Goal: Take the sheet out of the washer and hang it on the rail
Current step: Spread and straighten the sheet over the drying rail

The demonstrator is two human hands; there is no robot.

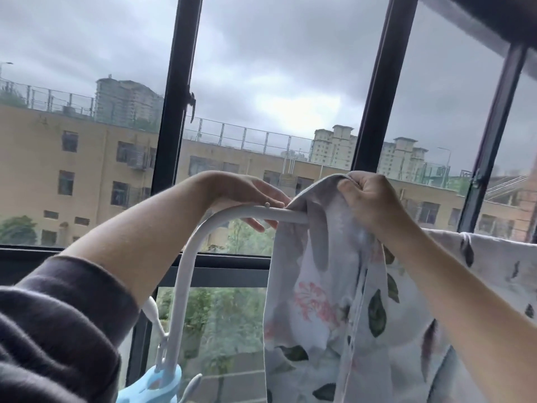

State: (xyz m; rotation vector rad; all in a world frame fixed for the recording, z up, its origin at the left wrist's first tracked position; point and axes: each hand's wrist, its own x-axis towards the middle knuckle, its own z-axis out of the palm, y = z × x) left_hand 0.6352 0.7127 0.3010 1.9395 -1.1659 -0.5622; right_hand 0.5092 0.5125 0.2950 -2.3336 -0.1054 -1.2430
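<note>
Sheet [325,301] is pale grey-white with green leaves and pink flowers, rail [189,274] white, sleeve [58,330] dark grey, clip [151,386] light blue.

Home balcony: drying rail [261,214], window [261,82], clothespeg [151,385].

Black window frames [174,112] stand before a long beige building [87,158], pale tower blocks [334,146] and a grey cloudy sky [276,53]. Green trees [220,315] show below. A blue peg [151,385] sits bottom left.
</note>
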